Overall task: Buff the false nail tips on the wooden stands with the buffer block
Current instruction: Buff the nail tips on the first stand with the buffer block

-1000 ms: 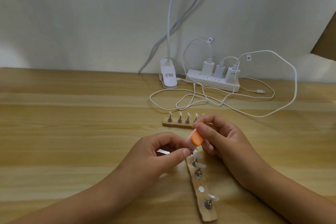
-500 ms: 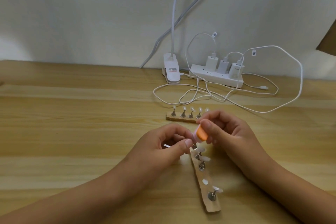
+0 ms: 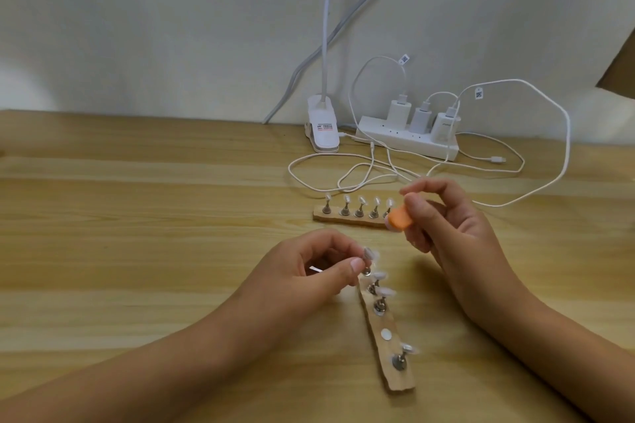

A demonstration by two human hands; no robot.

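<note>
L hand (image 3: 309, 271) pinches end nail tip (image 3: 370, 253), R hand (image 3: 457, 233) grips buffer block (image 3: 502, 219), hands apart; hard stroke may pop tip off.

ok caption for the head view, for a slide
Left hand pinches the end nail tip on the near wooden stand; right hand holds the orange buffer block clear.

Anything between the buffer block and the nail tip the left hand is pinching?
Nothing visible. The right hand holds the buffer block clear, to the right of the nail tip pinched by the left hand; only bare table shows in the gap.
</note>
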